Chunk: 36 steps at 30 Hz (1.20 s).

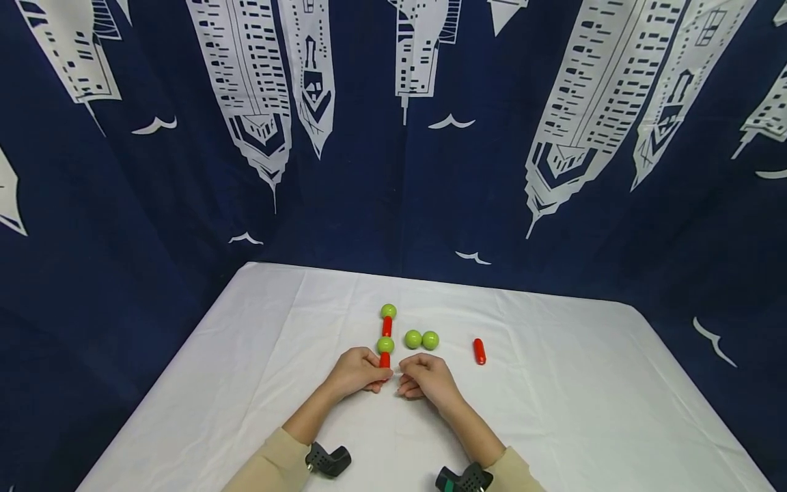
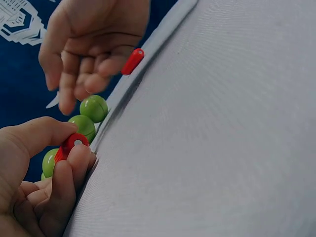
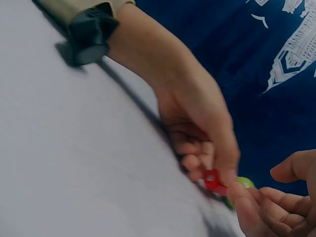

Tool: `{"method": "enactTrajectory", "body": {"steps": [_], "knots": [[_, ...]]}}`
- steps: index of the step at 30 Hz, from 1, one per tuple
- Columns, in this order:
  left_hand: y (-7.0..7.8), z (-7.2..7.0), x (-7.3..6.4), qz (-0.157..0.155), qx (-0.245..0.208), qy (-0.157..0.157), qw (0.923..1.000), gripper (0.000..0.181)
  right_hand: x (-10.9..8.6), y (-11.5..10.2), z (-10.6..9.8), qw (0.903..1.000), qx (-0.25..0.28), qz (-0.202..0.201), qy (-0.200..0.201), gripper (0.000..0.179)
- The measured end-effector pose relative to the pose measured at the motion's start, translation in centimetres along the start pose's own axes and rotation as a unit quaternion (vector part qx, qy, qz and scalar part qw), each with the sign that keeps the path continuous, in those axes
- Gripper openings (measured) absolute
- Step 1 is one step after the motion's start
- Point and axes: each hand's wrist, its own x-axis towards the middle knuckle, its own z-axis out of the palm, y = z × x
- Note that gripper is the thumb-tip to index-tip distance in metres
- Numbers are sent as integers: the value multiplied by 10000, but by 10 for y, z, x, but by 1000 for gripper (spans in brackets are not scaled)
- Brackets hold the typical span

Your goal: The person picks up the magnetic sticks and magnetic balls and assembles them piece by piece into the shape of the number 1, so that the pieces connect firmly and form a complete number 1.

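Note:
My left hand [image 1: 359, 370] pinches a short red rod [image 1: 384, 359] between thumb and fingers; a pale dot shows on the rod's near end in the left wrist view. Beyond it, in one line, come a green ball [image 1: 385, 345], a second red rod [image 1: 387, 326] and another green ball [image 1: 389, 311], end to end. Close on the right, my right hand [image 1: 428, 378] hovers with loosely bent fingers and nothing between them. In the right wrist view the held red rod [image 3: 212, 179] shows beside the left thumb.
Two green balls, one left [image 1: 413, 339] and one right [image 1: 430, 340], sit side by side past my right hand. A loose red rod [image 1: 479, 351] lies farther right on the white tablecloth [image 1: 553, 410]. Behind the table hangs a dark blue curtain [image 1: 381, 205] with white buildings.

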Motion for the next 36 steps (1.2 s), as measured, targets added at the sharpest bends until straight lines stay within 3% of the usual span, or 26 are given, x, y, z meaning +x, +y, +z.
{"method": "enactTrajectory", "body": {"steps": [8, 15, 22, 29, 36], "knots": [[0, -1, 0, -50, -189, -26, 9998, 27, 20, -31, -32, 9955, -639, -705, 5, 26], [-1, -1, 0, -55, -197, -59, 9998, 26, 37, -48, -49, 9921, -887, -889, -69, 23], [-1, -1, 0, -138, -257, -50, 9996, 27, 53, -51, -53, 9835, -1425, -1113, -61, 22], [1, -1, -1, -181, -192, -36, 9996, 27, 63, -46, -53, 9672, -2222, -1212, 204, 25], [3, -2, -1, -210, -109, -23, 9997, 27, 76, -27, -56, 9449, -2889, -1536, 92, 29]]}}
